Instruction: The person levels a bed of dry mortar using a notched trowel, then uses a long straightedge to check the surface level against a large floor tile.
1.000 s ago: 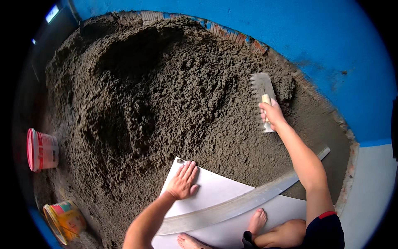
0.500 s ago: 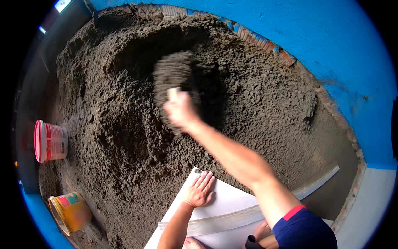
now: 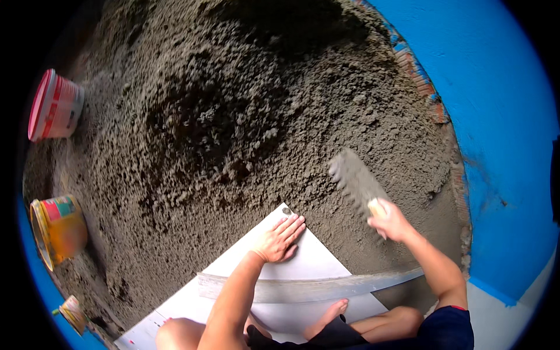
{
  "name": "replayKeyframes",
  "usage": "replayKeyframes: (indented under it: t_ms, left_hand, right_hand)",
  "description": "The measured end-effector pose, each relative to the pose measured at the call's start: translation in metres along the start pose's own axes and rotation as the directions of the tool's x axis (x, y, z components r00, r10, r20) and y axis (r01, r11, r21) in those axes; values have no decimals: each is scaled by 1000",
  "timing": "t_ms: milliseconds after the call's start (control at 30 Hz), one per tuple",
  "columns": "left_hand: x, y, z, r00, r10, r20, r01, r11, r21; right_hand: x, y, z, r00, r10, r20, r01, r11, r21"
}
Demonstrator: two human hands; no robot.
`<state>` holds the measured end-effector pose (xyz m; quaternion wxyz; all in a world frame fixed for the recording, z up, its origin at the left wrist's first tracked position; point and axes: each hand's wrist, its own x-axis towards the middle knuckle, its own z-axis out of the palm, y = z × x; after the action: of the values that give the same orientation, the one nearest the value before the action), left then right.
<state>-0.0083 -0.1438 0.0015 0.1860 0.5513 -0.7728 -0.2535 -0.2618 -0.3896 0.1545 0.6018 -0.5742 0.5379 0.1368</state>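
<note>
A white board (image 3: pixel 315 255) lies on the grey mortar (image 3: pixel 256 175) beneath me, with a small dark lump near its far corner. My left hand (image 3: pixel 277 239) presses flat on the board near that corner, fingers stretched out and holding nothing. My right hand (image 3: pixel 388 220) grips the pale handle of a notched trowel (image 3: pixel 359 175), whose slightly blurred blade is over the mortar to the right of the board. A long metal straightedge (image 3: pixel 315 286) crosses the board near my bare feet and reaches onto the smoother mortar at the right.
A red and white bucket (image 3: pixel 58 105) and a yellow bucket (image 3: pixel 61 227) lie tipped at the left, with a small container (image 3: pixel 73 312) below them. A heaped mortar mound rises toward the top. A blue wall (image 3: pixel 501 116) with a chipped brick edge borders the right.
My right hand swept the trowel up-left to the mound, carrying mortar, then moved down-right toward the board. My left hand stayed on the board. The view has also shifted.
</note>
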Motion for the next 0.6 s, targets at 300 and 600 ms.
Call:
replayKeyframes:
  t_ms: [300,600]
  left_hand:
    - [6,0,-2,1000,28,-8,-28,999,34]
    - [4,0,1,1000,-18,-17,19,997,74]
  right_hand:
    - [122,-74,82,993,-102,67,75,944,322]
    - [87,-208,99,782,-599,-171,594,800,-87]
